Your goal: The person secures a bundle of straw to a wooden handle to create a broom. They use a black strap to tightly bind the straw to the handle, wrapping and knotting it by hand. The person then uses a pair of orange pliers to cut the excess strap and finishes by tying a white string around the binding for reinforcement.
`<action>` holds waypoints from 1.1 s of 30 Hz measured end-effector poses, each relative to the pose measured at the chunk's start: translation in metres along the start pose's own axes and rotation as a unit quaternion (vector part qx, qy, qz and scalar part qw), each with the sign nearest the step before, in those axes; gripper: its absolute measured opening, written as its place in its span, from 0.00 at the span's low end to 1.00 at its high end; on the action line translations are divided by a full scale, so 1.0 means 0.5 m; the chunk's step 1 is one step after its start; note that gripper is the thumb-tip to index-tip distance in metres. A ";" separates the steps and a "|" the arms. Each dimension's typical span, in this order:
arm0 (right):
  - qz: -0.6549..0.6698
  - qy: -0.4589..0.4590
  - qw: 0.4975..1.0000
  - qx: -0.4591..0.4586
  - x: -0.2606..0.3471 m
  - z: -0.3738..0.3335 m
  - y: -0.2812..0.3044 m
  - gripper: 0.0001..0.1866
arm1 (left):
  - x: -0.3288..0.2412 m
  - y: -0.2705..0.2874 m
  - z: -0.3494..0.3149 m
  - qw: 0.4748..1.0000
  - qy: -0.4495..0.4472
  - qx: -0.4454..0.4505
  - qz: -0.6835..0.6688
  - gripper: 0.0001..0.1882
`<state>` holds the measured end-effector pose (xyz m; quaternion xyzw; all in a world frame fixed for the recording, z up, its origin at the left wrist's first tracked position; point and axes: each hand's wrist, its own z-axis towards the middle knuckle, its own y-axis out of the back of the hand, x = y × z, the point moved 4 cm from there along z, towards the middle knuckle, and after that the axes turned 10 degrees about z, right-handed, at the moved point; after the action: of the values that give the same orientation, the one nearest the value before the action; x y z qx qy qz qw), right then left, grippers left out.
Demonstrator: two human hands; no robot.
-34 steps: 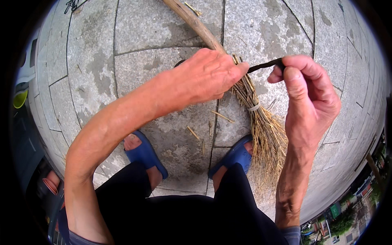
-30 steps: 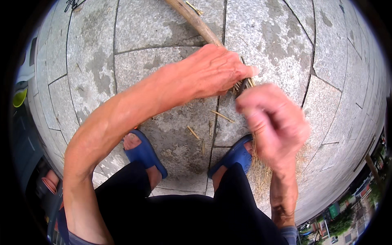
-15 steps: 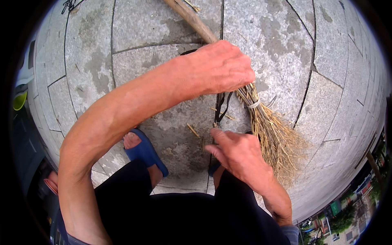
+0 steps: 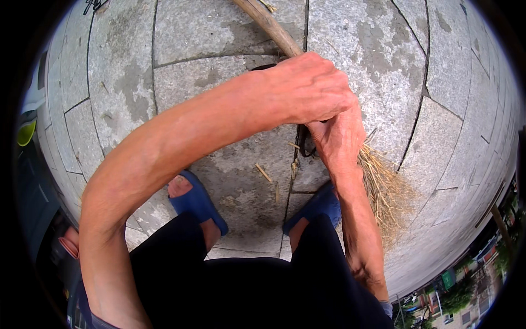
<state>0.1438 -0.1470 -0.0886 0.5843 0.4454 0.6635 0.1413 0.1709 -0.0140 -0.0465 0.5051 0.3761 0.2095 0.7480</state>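
A straw broom point(image 4: 383, 189) lies slantwise before me, its wooden handle point(image 4: 271, 27) running to the upper left and its bristles spreading to the lower right. My left hand point(image 4: 315, 90) is closed around the broom where handle and straw meet. Right up against it is my right hand point(image 4: 345, 140), lying over the broom's neck. Its fingers are bent in and mostly hidden under the left hand, so what they hold does not show. A loop of black strap point(image 4: 308, 143) hangs beside the right hand's thumb side.
Grey stone paving point(image 4: 235, 93) with dark joints lies underfoot, with loose straw bits point(image 4: 263, 172) on it. My feet wear blue slippers point(image 4: 198, 202). A yellow-green container point(image 4: 26, 133) and a pinkish pot point(image 4: 69, 243) stand at the left rim.
My right hand has moved up from the hanging strap end to the broom's neck, against the left hand. The strap now hangs as a shorter loop. The left hand keeps its hold.
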 end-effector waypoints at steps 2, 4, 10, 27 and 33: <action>-0.005 0.024 0.999 -0.024 0.001 -0.002 -0.002 0.34 | 0.000 0.007 -0.001 0.999 -0.010 -0.033 -0.008 0.08; -0.025 0.019 1.000 0.002 0.003 0.004 -0.005 0.30 | 0.003 0.011 -0.002 1.000 0.021 0.015 -0.018 0.07; -0.079 -0.046 0.995 0.033 -0.013 0.014 0.002 0.23 | -0.024 0.101 -0.021 0.990 0.078 0.104 -0.044 0.05; -0.104 -0.037 0.988 0.103 -0.006 0.014 0.004 0.22 | -0.098 0.254 -0.086 0.941 0.136 0.227 -0.211 0.08; -0.131 0.018 0.978 0.164 0.031 -0.046 -0.001 0.11 | -0.016 0.262 0.017 0.999 0.014 0.041 -0.006 0.06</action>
<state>0.1185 -0.1456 -0.0769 0.5244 0.6233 0.5673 0.1213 0.1814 0.0282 0.0778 0.5303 0.3981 0.1962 0.7224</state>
